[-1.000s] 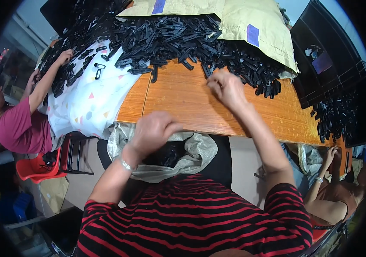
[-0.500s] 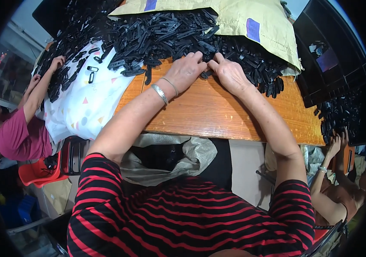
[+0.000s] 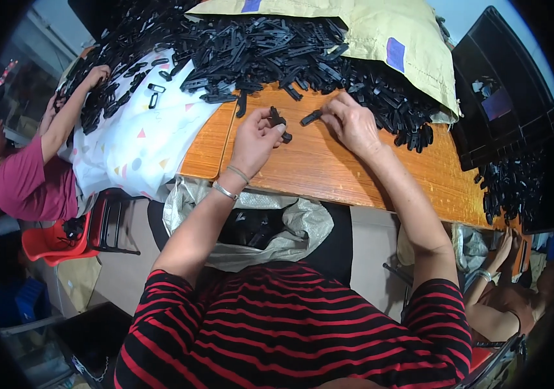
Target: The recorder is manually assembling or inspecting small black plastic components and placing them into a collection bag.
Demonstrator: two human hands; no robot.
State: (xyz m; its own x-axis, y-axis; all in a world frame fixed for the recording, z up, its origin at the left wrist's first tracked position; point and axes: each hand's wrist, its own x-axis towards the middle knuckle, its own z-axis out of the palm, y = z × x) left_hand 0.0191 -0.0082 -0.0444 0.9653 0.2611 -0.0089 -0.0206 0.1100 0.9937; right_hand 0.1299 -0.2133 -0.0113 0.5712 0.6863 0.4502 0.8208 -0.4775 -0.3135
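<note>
Between the thumb and fingers of my left hand is a small black plastic part, held just above the wooden table. My right hand pinches a second black plastic part, long and narrow, close to the tabletop. The exact kind of these parts is too small to tell. Behind both hands a large heap of similar black plastic parts covers the table's far side.
A yellowish sack lies over the heap. Below the table edge, a woven sack gapes in front of my lap with dark contents. A white patterned sheet lies left, where a co-worker's hand reaches. A black crate stands right, near another person's arm.
My hands were together at the heap's edge. They have come apart: the left has drawn back toward me with a part, while the right has shifted slightly right.
</note>
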